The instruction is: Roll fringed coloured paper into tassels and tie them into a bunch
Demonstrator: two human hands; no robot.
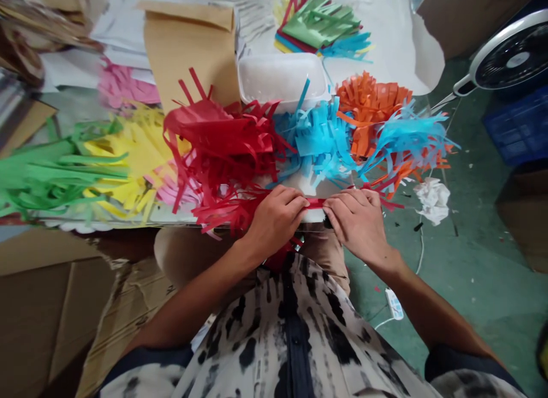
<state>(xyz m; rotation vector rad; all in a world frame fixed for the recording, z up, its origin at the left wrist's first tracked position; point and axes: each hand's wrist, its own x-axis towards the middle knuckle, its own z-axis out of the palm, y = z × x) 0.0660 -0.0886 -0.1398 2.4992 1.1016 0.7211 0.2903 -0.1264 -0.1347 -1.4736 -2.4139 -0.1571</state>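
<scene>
While my left hand (276, 215) and right hand (357, 218) both pinch the folded red paper strip (315, 203) at the table's near edge (128, 218), below the red fringe pile (222, 152), I judge creasing underway, needing steady even pressure next.

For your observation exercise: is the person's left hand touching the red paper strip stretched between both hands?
Touching. The head view shows the left hand with fingertips pinched on the red paper strip, no gap visible; the right hand grips its other end.
</scene>
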